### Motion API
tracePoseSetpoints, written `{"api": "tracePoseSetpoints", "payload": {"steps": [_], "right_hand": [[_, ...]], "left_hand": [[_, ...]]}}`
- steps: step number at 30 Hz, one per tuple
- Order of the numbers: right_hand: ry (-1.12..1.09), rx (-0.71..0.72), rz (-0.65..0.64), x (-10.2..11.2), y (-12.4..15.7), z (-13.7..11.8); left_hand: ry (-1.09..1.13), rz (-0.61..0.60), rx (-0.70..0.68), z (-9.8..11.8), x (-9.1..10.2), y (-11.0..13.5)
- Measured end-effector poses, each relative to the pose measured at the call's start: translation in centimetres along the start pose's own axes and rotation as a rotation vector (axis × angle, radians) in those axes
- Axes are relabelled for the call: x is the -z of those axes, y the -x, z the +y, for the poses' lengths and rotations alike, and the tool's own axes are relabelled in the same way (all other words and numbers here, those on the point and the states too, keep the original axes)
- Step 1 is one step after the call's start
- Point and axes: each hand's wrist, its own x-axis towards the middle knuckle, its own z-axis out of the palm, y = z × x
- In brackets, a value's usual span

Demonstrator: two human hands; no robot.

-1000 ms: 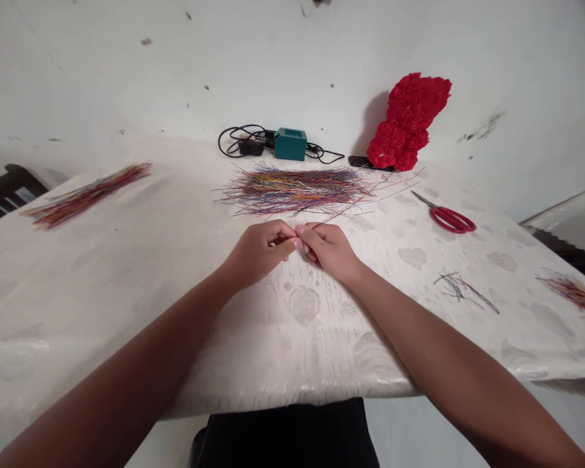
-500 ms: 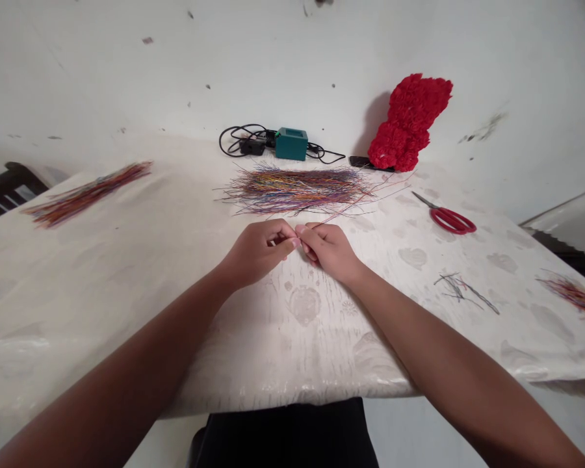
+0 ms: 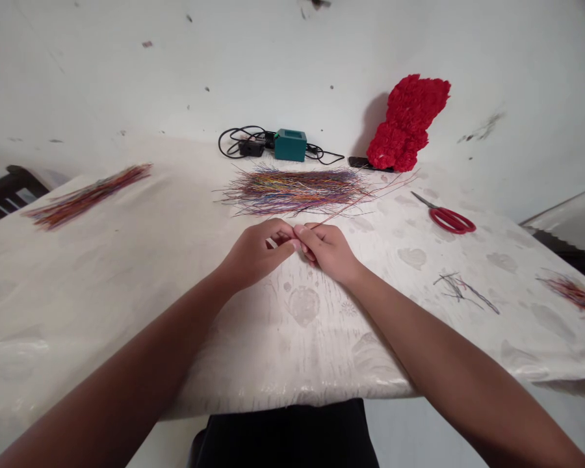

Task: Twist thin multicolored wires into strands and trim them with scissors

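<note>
My left hand and my right hand meet at the fingertips above the middle of the table, both closed in a pinch. Between them they hold a thin reddish wire, which runs out of the right hand toward the upper right. Its end at the fingertips is hidden by my fingers. Just beyond my hands lies a wide pile of thin multicoloured wires; the held wire passes over the pile's right side.
Red-handled scissors lie to the right, with short grey wire pieces nearer me. More wire bundles lie left and far right. Along the wall stand a green box with black cables and a red flowered figure.
My hands stay almost in place, with a slight shift of the left fingers and thumb at the pinch. The held wire's visible length has moved slightly.
</note>
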Motion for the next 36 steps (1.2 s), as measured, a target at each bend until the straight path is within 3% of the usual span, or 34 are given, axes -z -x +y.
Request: {"api": "tracePoseSetpoints", "payload": {"steps": [19, 30, 36], "right_hand": [[0.128, -0.004, 0.050, -0.2, -0.1, 0.1], [0.255, -0.035, 0.196, 0.8, -0.7, 0.7], [0.318, -0.008, 0.289, 1.3, -0.9, 1.3]], "left_hand": [[-0.113, 0.006, -0.113, 0.0, 0.3, 0.0], [-0.259, 0.017, -0.083, -0.4, 0.3, -0.1], [-0.366, -0.060, -0.073, -0.8, 0.3, -0.1]]}}
